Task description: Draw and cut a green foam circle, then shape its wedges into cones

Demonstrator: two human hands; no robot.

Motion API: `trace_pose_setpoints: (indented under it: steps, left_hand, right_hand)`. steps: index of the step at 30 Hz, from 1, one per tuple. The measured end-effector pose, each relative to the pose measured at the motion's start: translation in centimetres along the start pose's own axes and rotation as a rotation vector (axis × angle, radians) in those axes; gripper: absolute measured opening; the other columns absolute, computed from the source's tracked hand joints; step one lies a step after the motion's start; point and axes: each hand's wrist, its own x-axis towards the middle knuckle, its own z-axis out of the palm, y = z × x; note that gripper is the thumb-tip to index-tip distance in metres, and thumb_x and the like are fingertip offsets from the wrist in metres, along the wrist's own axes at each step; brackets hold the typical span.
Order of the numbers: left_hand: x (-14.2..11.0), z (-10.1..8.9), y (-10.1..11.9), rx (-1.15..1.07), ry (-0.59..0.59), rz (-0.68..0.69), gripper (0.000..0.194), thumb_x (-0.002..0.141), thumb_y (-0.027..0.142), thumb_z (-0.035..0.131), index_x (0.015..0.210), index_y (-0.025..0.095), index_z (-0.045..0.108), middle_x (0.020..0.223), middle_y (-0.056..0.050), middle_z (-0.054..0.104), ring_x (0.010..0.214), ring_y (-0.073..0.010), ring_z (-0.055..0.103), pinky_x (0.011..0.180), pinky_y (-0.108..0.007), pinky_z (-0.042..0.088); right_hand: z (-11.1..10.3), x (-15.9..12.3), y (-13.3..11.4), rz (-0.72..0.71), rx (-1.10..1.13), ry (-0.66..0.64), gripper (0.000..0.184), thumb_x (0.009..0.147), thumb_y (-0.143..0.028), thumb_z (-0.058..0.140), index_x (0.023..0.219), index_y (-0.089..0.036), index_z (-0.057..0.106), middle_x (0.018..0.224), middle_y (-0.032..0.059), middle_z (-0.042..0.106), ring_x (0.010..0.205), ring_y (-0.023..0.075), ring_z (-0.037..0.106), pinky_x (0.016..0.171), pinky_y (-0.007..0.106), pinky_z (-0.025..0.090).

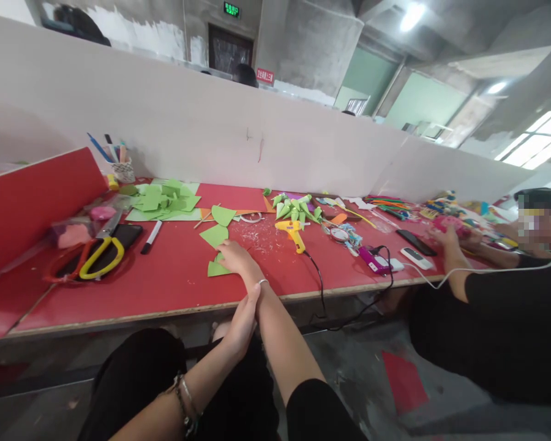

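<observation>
On the red tabletop (pixel 174 263), my right hand (pixel 237 258) is bent down over cut green paper pieces. Its fingers look closed at the edge of a green paper piece (pixel 215 235), the tips partly hidden. Another green piece (pixel 215 268) sticks out beneath that hand, and a rounded one (pixel 223 215) lies just beyond. My left hand (pixel 242 321) is wrapped at my right wrist, close to a thin silver bracelet (pixel 262 282); some of its fingers are hidden. To the right of my hands lies a yellow hot glue gun (pixel 294 233), beside a bunch of green paper cones (pixel 296 209).
A green paper heap (pixel 165 199), scissors (pixel 101 256), a marker (pixel 151 237) and a pen cup (pixel 123 169) are on the left. Rightward are a purple power strip (pixel 374 260), a cable (pixel 322 282) and a black phone (pixel 416 242). A co-worker's hands (pixel 450 236) hold something pink.
</observation>
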Motion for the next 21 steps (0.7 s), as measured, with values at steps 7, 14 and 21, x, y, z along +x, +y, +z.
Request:
trace_pose_setpoints:
  steps: [7, 14, 21]
  left_hand:
    - [1.1, -1.1, 1.8, 0.076, 0.037, 0.053, 0.040, 0.076, 0.045, 0.055, 0.102, 0.014, 0.056, 0.100, -0.011, 0.064, 0.087, -0.0193, 0.062, 0.076, -0.028, 0.049]
    - [0.7, -3.2, 3.7, 0.521, -0.078, 0.076, 0.045, 0.076, 0.051, 0.049, 0.102, 0.014, 0.051, 0.096, -0.011, 0.062, 0.072, -0.0165, 0.062, 0.067, -0.030, 0.049]
    - [0.3, -6.8, 6.1, 1.686, 0.206, 0.716, 0.031, 0.080, 0.038, 0.044, 0.103, 0.020, 0.053, 0.109, -0.009, 0.055, 0.098, -0.0251, 0.054, 0.075, -0.036, 0.046]
  right_hand:
    - [0.6, -1.3, -0.8, -0.026, -0.062, 0.009, 0.042, 0.082, -0.009, 0.034, 0.121, -0.021, 0.046, 0.115, 0.0128, 0.046, 0.106, 0.0257, 0.044, 0.078, 0.040, 0.044]
    - [1.1, -1.4, 0.3, -0.056, 0.033, 0.050, 0.026, 0.079, -0.014, 0.049, 0.105, -0.014, 0.053, 0.108, 0.0120, 0.049, 0.103, 0.0216, 0.044, 0.085, 0.033, 0.040]
    - [2.4, -0.9, 1.5, 0.011, 0.150, 0.160, 0.017, 0.075, -0.017, 0.054, 0.091, -0.012, 0.053, 0.102, 0.0118, 0.047, 0.099, 0.0203, 0.043, 0.084, 0.032, 0.037]
